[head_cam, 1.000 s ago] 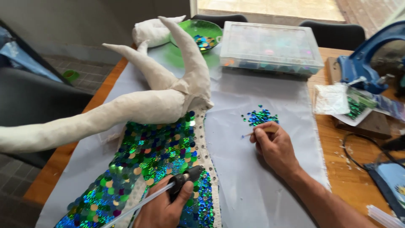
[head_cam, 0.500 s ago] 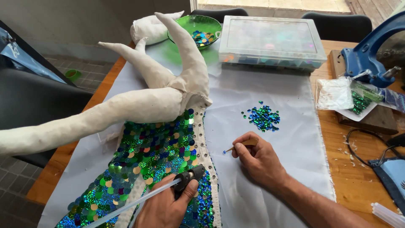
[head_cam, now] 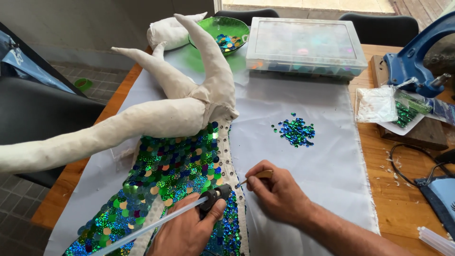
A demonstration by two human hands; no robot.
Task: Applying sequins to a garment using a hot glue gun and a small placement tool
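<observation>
Right hand (head_cam: pixel 279 194) pinches a thin wooden stick (head_cam: pixel 256 177), its tip near the shiny green and blue sequin cloth (head_cam: pixel 170 180), likely to place one sequin. Left hand (head_cam: pixel 187 232) wraps tight around the black glue gun (head_cam: pixel 214 196), nozzle resting on the cloth's edge.

Bare grey cloth (head_cam: pixel 303 166) lies open ahead of my right hand (head_cam: pixel 279 194). Sequin pile (head_cam: pixel 295 131) sits beyond; stuffed horned figure (head_cam: pixel 189 104) blocks my left.

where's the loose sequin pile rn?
In the head view the loose sequin pile lies on the grey cloth, right of centre: in front of the clear plastic box and beyond the right hand, untouched.
</observation>
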